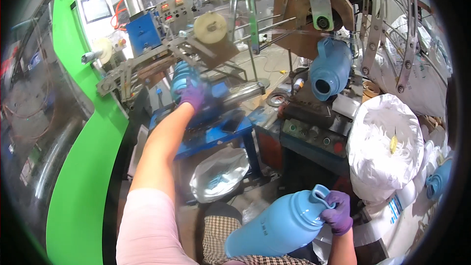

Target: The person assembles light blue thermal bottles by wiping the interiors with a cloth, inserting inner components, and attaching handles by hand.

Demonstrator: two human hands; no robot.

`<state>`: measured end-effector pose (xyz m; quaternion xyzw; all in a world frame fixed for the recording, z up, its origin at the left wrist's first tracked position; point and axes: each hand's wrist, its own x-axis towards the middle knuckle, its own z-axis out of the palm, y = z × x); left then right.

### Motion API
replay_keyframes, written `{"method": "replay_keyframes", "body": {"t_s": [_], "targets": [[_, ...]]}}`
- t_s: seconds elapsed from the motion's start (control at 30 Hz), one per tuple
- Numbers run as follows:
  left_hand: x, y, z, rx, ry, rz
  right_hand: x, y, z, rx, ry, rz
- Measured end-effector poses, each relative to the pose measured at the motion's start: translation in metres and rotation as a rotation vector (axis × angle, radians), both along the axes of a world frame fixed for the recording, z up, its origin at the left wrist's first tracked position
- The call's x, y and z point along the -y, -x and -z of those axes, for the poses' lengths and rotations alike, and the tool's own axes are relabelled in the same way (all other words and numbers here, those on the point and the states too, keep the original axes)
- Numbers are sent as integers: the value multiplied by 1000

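Note:
My right hand [337, 212], in a purple glove, is closed around the handle of a light-blue plastic thermos jug body [282, 223]. The jug lies tilted across my lap, its mouth end toward the right. My left hand [192, 95], also gloved in purple, reaches far forward to a second blue jug body [182, 74] at the left-hand machine. Its fingers are against or just beside that piece; blur hides whether they grip it. A third blue jug body [331, 71] sits slanted on the right-hand machine, its open round end facing me.
A white sack of pale plastic scraps [385, 147] stands at right, near another blue jug body [439, 179]. A bag-lined bin [220, 176] sits below the blue bench [211, 140]. A control box with buttons [314, 137] is ahead. A green machine panel [81, 176] rises at left.

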<state>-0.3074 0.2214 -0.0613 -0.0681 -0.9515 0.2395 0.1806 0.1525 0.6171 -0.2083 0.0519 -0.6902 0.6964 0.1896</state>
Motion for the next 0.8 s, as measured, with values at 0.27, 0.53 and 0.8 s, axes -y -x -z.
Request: {"method": "replay_keyframes", "body": {"t_s": [0.27, 0.53, 0.8], "targets": [[-43, -96, -66, 287, 387, -20, 22, 38, -39, 50, -55, -102], [-111, -318, -65, 1173, -597, 1033, 80, 58, -100, -86, 28, -399], [60, -356, -22, 933, -1422, 390, -25, 190, -115, -142, -1317, 709]]}}
